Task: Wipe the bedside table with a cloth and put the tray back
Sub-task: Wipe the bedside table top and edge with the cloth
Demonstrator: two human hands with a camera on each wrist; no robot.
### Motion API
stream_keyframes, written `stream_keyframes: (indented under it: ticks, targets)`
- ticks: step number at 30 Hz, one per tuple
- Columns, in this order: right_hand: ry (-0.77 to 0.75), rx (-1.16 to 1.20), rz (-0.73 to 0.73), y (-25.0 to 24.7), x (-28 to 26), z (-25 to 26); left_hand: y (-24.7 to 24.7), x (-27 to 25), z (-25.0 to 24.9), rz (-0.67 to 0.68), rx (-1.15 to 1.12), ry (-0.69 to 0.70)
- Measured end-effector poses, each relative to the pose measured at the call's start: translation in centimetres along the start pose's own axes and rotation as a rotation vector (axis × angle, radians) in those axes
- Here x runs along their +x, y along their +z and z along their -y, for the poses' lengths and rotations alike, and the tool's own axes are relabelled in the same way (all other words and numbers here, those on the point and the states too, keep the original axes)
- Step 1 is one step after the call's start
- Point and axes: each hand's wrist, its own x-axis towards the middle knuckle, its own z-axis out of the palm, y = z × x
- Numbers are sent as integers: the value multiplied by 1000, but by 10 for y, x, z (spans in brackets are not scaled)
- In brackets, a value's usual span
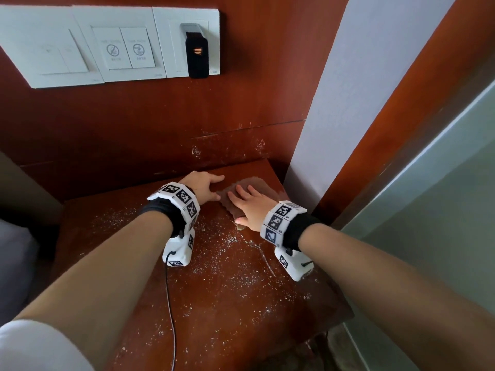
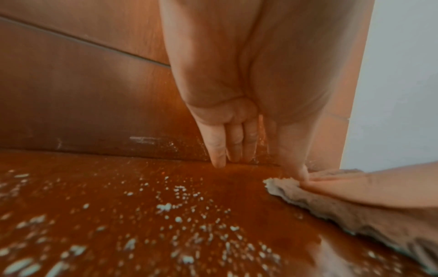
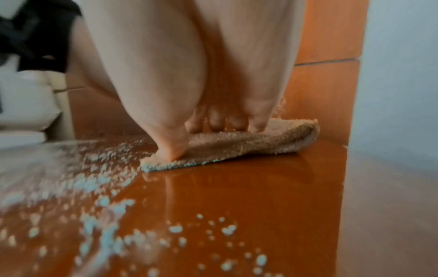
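Note:
The reddish wooden bedside table point(image 1: 227, 303) is strewn with white specks point(image 1: 222, 263). A brown terry cloth point(image 1: 254, 182) lies at its far right corner. My right hand point(image 1: 247, 203) lies flat on the cloth with fingers spread and presses it down; the right wrist view shows the fingertips point(image 3: 214, 123) on the folded cloth point(image 3: 260, 142). My left hand point(image 1: 205, 187) rests beside it on the bare wood, fingers straight. In the left wrist view its thumb point(image 2: 296, 165) touches the cloth's corner point(image 2: 279, 182). No tray is in view.
A wood wall panel with white switch plates point(image 1: 107, 46) and a plugged-in black charger point(image 1: 197, 57) rises behind the table. A white pillar point(image 1: 348, 103) bounds the right corner, with glass point(image 1: 442, 210) beyond. Bedding point(image 1: 13, 263) lies left. A cable point(image 1: 171, 303) trails from my left wrist.

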Motion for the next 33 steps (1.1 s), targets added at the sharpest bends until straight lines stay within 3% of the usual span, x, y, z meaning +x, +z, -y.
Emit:
stream_keyframes:
  ticks: [2, 7, 11, 14, 21, 33]
  targets:
    - [-22, 154, -63, -3, -2, -7, 0, -5, -4, 14, -11, 6]
    - [69, 527, -443, -9, -17, -42, 7, -10, -31, 62, 61, 116]
    - [192, 614, -520, -3, -28, -57, 23, -4, -59, 112, 114, 176]
    - [240, 615, -505, 6, -34, -64, 29, 2, -64, 139, 231, 177]
    - [283, 537, -404, 15, -30, -57, 14, 3, -35, 102, 262, 78]
    - [93, 337, -232, 0, 3, -5, -3, -31, 60, 50, 155, -191]
